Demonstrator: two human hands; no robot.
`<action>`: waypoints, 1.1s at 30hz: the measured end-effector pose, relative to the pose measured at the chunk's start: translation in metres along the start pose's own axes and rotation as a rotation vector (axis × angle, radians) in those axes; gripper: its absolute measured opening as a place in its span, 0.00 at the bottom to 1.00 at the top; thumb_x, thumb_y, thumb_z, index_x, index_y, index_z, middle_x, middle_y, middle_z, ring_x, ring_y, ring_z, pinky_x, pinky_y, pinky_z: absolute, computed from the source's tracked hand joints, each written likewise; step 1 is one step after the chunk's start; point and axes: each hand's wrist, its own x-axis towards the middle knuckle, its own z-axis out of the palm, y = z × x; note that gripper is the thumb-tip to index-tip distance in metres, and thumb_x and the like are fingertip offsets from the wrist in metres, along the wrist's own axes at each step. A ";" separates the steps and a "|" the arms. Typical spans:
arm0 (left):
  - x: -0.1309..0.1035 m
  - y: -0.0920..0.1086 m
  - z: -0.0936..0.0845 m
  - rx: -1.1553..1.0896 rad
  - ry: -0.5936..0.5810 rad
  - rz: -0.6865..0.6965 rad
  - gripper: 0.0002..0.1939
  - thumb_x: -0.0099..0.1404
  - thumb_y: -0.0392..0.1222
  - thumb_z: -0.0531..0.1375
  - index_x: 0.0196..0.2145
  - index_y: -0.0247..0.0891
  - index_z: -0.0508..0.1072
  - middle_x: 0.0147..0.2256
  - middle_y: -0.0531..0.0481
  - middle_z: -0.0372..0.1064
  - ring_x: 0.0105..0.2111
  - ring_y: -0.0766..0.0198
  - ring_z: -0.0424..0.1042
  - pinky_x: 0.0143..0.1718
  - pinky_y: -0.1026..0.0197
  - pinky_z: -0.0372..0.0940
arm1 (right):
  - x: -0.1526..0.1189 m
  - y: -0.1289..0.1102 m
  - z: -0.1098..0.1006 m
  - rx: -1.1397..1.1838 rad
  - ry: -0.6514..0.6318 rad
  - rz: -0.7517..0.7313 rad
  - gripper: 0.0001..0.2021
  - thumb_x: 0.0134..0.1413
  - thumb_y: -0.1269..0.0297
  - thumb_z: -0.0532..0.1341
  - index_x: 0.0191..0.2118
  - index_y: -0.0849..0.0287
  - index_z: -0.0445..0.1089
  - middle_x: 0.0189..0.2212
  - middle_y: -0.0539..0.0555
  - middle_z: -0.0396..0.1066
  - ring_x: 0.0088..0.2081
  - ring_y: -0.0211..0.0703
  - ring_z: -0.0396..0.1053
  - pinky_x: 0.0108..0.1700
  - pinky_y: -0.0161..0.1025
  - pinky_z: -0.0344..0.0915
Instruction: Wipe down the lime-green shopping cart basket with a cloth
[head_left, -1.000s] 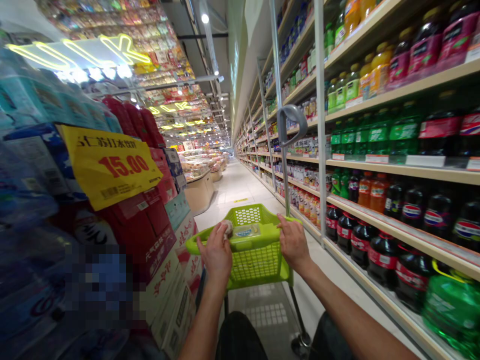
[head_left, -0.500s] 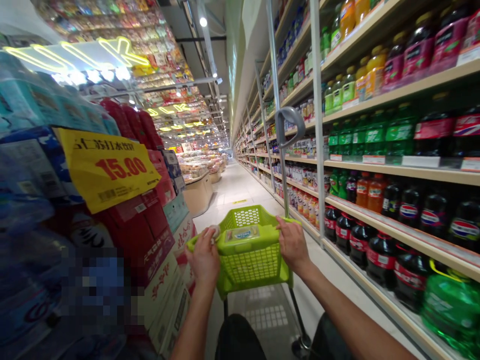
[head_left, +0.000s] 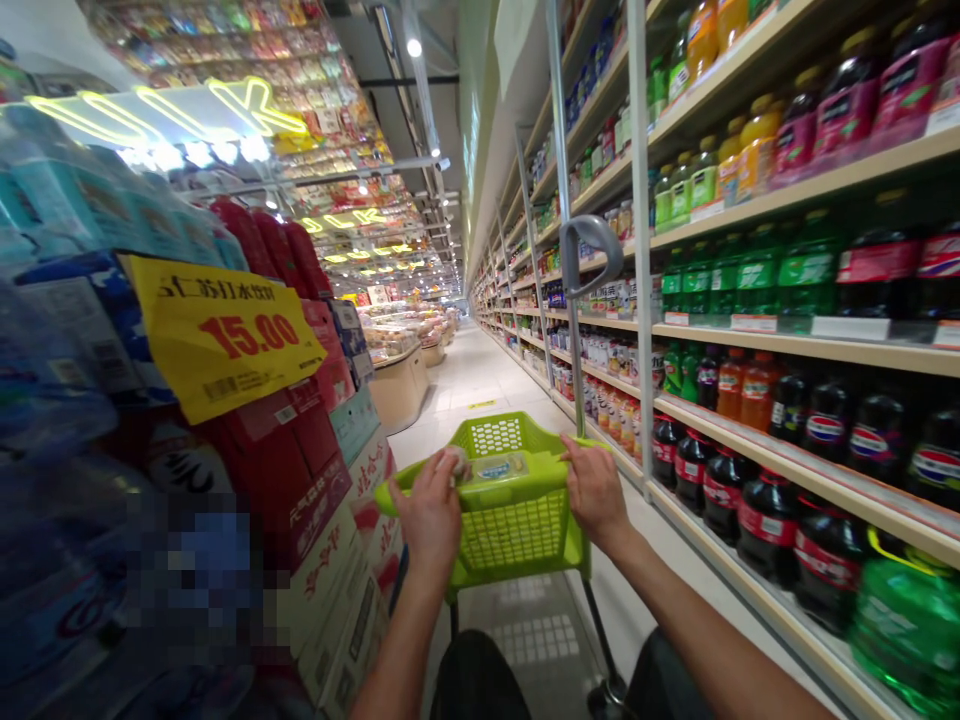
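A lime-green shopping cart (head_left: pixel 514 530) with a mesh basket stands right before me in the aisle. My left hand (head_left: pixel 431 510) is closed on the left part of its handle, with a small pale crumpled item between fingers and handle. Around the handle's right end my right hand (head_left: pixel 596 490) is wrapped. A clear-covered label panel (head_left: pixel 493 468) lies on the handle between the two hands. Both forearms reach forward from the bottom of the view, and dark-clothed knees show below the cart.
Shelves of soda bottles (head_left: pixel 757 510) line the right side, with a grey hook handle (head_left: pixel 589 255) on a metal pole. Stacked boxes (head_left: pixel 337 590) and a yellow price sign (head_left: pixel 225 335) crowd close on the left. A pale floor (head_left: pixel 469 370) runs ahead past display bins (head_left: pixel 397 385).
My left hand has moved right along the handle, toward the label panel. The cart and my right hand sit slightly further right in view.
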 end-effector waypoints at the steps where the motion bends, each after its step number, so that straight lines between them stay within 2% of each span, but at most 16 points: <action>1: 0.001 -0.012 -0.002 0.018 0.028 -0.039 0.19 0.57 0.29 0.49 0.45 0.42 0.68 0.48 0.46 0.67 0.48 0.57 0.66 0.57 0.38 0.39 | 0.000 -0.001 0.001 0.000 0.006 0.007 0.23 0.51 0.75 0.46 0.55 0.62 0.55 0.32 0.54 0.67 0.39 0.45 0.61 0.49 0.49 0.53; 2: 0.002 -0.018 -0.003 0.023 0.044 -0.063 0.19 0.58 0.29 0.49 0.45 0.41 0.68 0.47 0.46 0.68 0.48 0.57 0.66 0.57 0.39 0.40 | 0.000 -0.002 0.001 -0.002 0.014 0.016 0.23 0.51 0.75 0.46 0.55 0.62 0.55 0.32 0.54 0.67 0.39 0.45 0.61 0.49 0.49 0.53; 4: 0.002 -0.011 -0.001 -0.009 0.038 -0.054 0.20 0.58 0.29 0.48 0.45 0.42 0.68 0.48 0.46 0.68 0.49 0.58 0.65 0.57 0.40 0.41 | 0.001 -0.004 0.002 -0.007 0.029 0.031 0.23 0.52 0.75 0.46 0.55 0.62 0.56 0.32 0.54 0.67 0.38 0.45 0.61 0.49 0.48 0.53; 9: -0.003 0.062 0.016 -0.136 -0.073 0.145 0.21 0.58 0.27 0.49 0.45 0.45 0.67 0.50 0.49 0.66 0.50 0.60 0.64 0.57 0.39 0.38 | 0.001 -0.002 0.001 -0.008 0.018 0.016 0.22 0.53 0.74 0.46 0.54 0.63 0.56 0.33 0.54 0.67 0.38 0.45 0.60 0.48 0.48 0.54; 11: -0.006 0.071 0.017 -0.136 -0.081 0.183 0.21 0.58 0.27 0.49 0.45 0.46 0.67 0.51 0.50 0.65 0.50 0.60 0.64 0.57 0.38 0.36 | 0.002 0.000 -0.001 -0.010 0.013 0.007 0.21 0.53 0.74 0.46 0.54 0.63 0.56 0.33 0.55 0.67 0.38 0.45 0.60 0.48 0.48 0.54; 13: -0.008 0.053 0.014 -0.102 -0.056 0.169 0.21 0.57 0.27 0.49 0.45 0.46 0.67 0.51 0.49 0.65 0.50 0.59 0.64 0.57 0.37 0.33 | 0.002 0.001 -0.002 -0.013 0.012 0.004 0.21 0.52 0.75 0.46 0.54 0.64 0.56 0.33 0.55 0.67 0.38 0.45 0.60 0.48 0.48 0.54; 15: -0.009 0.018 0.008 -0.051 -0.010 0.116 0.20 0.57 0.28 0.49 0.45 0.45 0.68 0.50 0.48 0.66 0.49 0.58 0.64 0.57 0.37 0.32 | 0.001 0.000 -0.001 -0.012 0.004 0.005 0.22 0.52 0.75 0.46 0.54 0.64 0.57 0.32 0.55 0.67 0.37 0.45 0.60 0.48 0.48 0.54; 17: -0.008 -0.017 0.003 -0.002 0.071 0.003 0.19 0.57 0.29 0.49 0.45 0.42 0.68 0.49 0.45 0.67 0.48 0.56 0.66 0.57 0.37 0.33 | 0.001 -0.002 0.000 -0.008 -0.004 0.019 0.22 0.52 0.75 0.46 0.54 0.64 0.57 0.31 0.55 0.67 0.38 0.45 0.61 0.49 0.48 0.53; 19: -0.007 -0.032 0.001 -0.005 0.115 -0.065 0.19 0.58 0.30 0.49 0.46 0.41 0.68 0.48 0.44 0.67 0.47 0.56 0.66 0.57 0.37 0.35 | 0.001 -0.004 0.002 -0.002 -0.008 0.033 0.22 0.51 0.75 0.46 0.54 0.63 0.57 0.31 0.54 0.67 0.39 0.45 0.61 0.50 0.49 0.52; 21: -0.005 -0.019 0.004 -0.049 0.105 -0.045 0.19 0.58 0.30 0.48 0.45 0.42 0.68 0.48 0.45 0.68 0.48 0.57 0.65 0.57 0.38 0.36 | 0.001 -0.005 0.004 0.001 -0.005 0.038 0.23 0.51 0.75 0.46 0.55 0.62 0.56 0.32 0.54 0.67 0.39 0.45 0.61 0.50 0.49 0.52; 25: -0.006 0.048 0.016 -0.154 -0.020 0.152 0.20 0.58 0.29 0.49 0.45 0.46 0.67 0.49 0.49 0.67 0.49 0.60 0.65 0.57 0.40 0.38 | 0.001 -0.003 0.003 -0.014 -0.003 0.013 0.23 0.51 0.75 0.46 0.54 0.63 0.56 0.33 0.55 0.67 0.39 0.45 0.61 0.49 0.48 0.53; 27: -0.007 0.062 0.018 -0.168 -0.048 0.217 0.21 0.58 0.28 0.49 0.45 0.47 0.67 0.49 0.50 0.66 0.49 0.61 0.65 0.58 0.40 0.37 | 0.001 0.000 0.002 -0.029 -0.008 0.001 0.22 0.51 0.75 0.46 0.53 0.64 0.57 0.32 0.55 0.67 0.39 0.46 0.61 0.49 0.48 0.53; 29: -0.007 0.049 0.016 -0.142 -0.037 0.208 0.21 0.57 0.28 0.49 0.45 0.46 0.67 0.50 0.50 0.66 0.49 0.60 0.64 0.58 0.40 0.35 | 0.001 0.002 0.000 -0.038 -0.016 0.000 0.21 0.52 0.75 0.46 0.53 0.64 0.57 0.33 0.55 0.68 0.39 0.46 0.61 0.49 0.48 0.53; 31: -0.007 0.016 0.011 -0.091 -0.001 0.133 0.21 0.57 0.28 0.49 0.46 0.45 0.66 0.50 0.48 0.65 0.50 0.59 0.64 0.58 0.39 0.35 | 0.001 0.002 -0.001 -0.037 -0.023 0.007 0.21 0.52 0.74 0.46 0.53 0.63 0.57 0.33 0.55 0.68 0.39 0.46 0.61 0.49 0.48 0.53; 33: -0.004 -0.016 0.005 -0.042 0.073 -0.004 0.20 0.58 0.29 0.49 0.45 0.43 0.67 0.48 0.47 0.67 0.48 0.58 0.65 0.58 0.40 0.36 | 0.000 0.001 0.000 -0.030 -0.019 0.012 0.21 0.52 0.74 0.46 0.53 0.63 0.57 0.33 0.55 0.67 0.39 0.46 0.61 0.49 0.48 0.53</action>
